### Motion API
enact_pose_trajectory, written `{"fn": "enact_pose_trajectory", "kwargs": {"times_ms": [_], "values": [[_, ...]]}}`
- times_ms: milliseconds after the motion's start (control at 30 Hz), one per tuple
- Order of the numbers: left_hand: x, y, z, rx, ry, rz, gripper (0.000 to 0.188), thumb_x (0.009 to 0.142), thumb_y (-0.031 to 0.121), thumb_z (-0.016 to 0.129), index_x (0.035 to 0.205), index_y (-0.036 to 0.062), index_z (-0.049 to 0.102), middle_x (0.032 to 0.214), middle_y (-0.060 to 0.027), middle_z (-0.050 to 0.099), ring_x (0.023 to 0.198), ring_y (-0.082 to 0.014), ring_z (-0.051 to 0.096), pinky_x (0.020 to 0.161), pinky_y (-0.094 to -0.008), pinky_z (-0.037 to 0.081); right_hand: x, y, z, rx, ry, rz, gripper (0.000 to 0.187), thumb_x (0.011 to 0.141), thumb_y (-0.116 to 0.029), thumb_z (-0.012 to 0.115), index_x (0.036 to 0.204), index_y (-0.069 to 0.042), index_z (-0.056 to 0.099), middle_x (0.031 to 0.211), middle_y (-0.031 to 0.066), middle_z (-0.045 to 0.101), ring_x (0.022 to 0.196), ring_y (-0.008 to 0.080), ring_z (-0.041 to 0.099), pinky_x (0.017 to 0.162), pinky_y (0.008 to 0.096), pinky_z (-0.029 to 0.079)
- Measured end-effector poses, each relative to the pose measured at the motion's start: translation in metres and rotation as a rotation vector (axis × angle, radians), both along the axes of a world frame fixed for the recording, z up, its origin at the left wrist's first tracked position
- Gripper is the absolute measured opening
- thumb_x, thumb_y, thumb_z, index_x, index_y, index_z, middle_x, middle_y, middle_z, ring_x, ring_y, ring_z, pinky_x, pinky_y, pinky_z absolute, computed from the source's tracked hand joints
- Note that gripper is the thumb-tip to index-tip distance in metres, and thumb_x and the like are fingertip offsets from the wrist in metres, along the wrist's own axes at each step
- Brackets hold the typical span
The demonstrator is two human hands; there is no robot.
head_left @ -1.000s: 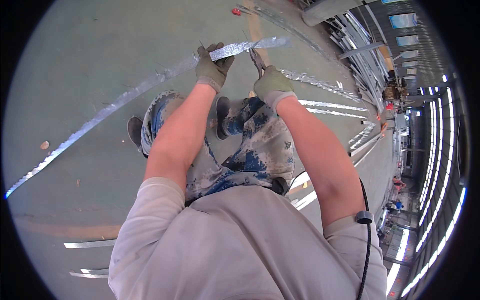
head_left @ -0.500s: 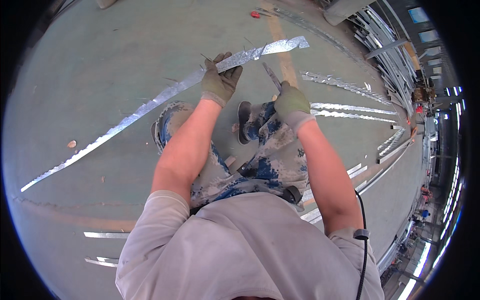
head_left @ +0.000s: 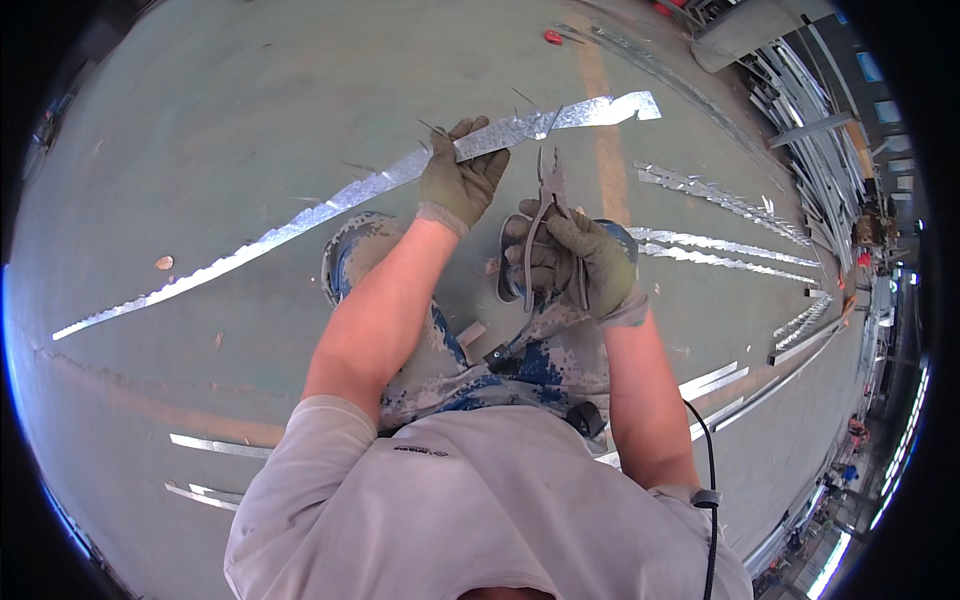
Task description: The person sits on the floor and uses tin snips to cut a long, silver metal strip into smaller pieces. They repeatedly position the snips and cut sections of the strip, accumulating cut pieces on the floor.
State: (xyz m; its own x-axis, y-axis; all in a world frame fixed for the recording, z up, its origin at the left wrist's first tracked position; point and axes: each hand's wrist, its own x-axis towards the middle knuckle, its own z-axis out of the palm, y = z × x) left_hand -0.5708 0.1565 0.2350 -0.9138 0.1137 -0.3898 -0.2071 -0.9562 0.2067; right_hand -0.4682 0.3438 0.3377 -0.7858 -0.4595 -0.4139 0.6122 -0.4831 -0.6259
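Note:
My gloved left hand (head_left: pixel 464 178) grips a long, shiny galvanized metal strip (head_left: pixel 375 184) near its right part. The strip slants from the lower left up to the upper right, with a notched edge and several thin tabs sticking up from it. My gloved right hand (head_left: pixel 585 254) holds a pair of pliers (head_left: pixel 551 185) by the handles. The pliers' jaws point away from me, a little below the strip's right part and apart from it. Both handles show, spread somewhat, with my fingers around them.
Notched metal strips (head_left: pixel 720 250) lie on the floor to the right, and plain strips (head_left: pixel 220 446) at the lower left. A stack of long metal profiles (head_left: pixel 810 140) stands at the far right. A small red object (head_left: pixel 552 37) lies on the floor ahead.
My right hand has turned so that the pliers now show side-on, handles apart. The view has shifted slightly. My left hand keeps its hold on the strip.

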Motion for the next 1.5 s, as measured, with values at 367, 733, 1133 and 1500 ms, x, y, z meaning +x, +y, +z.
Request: {"fn": "enact_pose_trajectory", "kwargs": {"times_ms": [367, 733, 1133, 1500], "values": [[0.000, 0.000, 0.000, -0.036, -0.031, 0.002, 0.052, 0.112, 0.052, 0.031, 0.132, 0.0084, 0.053, 0.140, -0.0122, 0.063, 0.121, -0.0327, 0.067, 0.099, -0.0534, 0.061, -0.020, 0.005, -0.002, 0.118, -0.025, -0.018, 0.040, 0.110, -0.020, 0.053, 0.143, 0.003, 0.053, 0.120, 0.0198, 0.072, 0.100, 0.0291, 0.075, 0.080, 0.0460, 0.066], [0.005, 0.000, 0.003, -0.043, -0.004, -0.011, 0.053, 0.113, 0.051, 0.030, 0.133, 0.0082, 0.054, 0.141, -0.0118, 0.062, 0.122, -0.0328, 0.067, 0.101, -0.0524, 0.060, 0.000, 0.002, -0.018, -0.092, -0.021, -0.049, 0.041, 0.110, -0.020, 0.053, 0.145, 0.001, 0.052, 0.119, 0.0164, 0.071, 0.098, 0.0292, 0.074, 0.079, 0.0440, 0.064], [0.007, 0.002, 0.004, 0.014, -0.016, -0.074, 0.058, 0.112, 0.054, 0.033, 0.134, 0.0067, 0.058, 0.132, -0.0148, 0.067, 0.114, -0.0309, 0.070, 0.096, -0.0455, 0.061, 0.004, -0.019, -0.030, 0.196, -0.029, 0.063, 0.045, 0.109, -0.025, 0.057, 0.147, -0.001, 0.052, 0.118, 0.0161, 0.072, 0.099, 0.0263, 0.074, 0.079, 0.0404, 0.064], [0.018, 0.006, -0.002, -0.194, 0.086, -0.139, 0.069, 0.110, 0.062, 0.032, 0.141, 0.0064, 0.059, 0.134, -0.0147, 0.065, 0.120, -0.0317, 0.063, 0.103, -0.0467, 0.053, -0.008, -0.034, -0.046, 0.270, -0.020, -0.132, 0.036, 0.108, -0.027, 0.061, 0.134, -0.002, 0.057, 0.092, 0.0074, 0.067, 0.071, 0.0204, 0.068, 0.059, 0.0334, 0.053]]}}
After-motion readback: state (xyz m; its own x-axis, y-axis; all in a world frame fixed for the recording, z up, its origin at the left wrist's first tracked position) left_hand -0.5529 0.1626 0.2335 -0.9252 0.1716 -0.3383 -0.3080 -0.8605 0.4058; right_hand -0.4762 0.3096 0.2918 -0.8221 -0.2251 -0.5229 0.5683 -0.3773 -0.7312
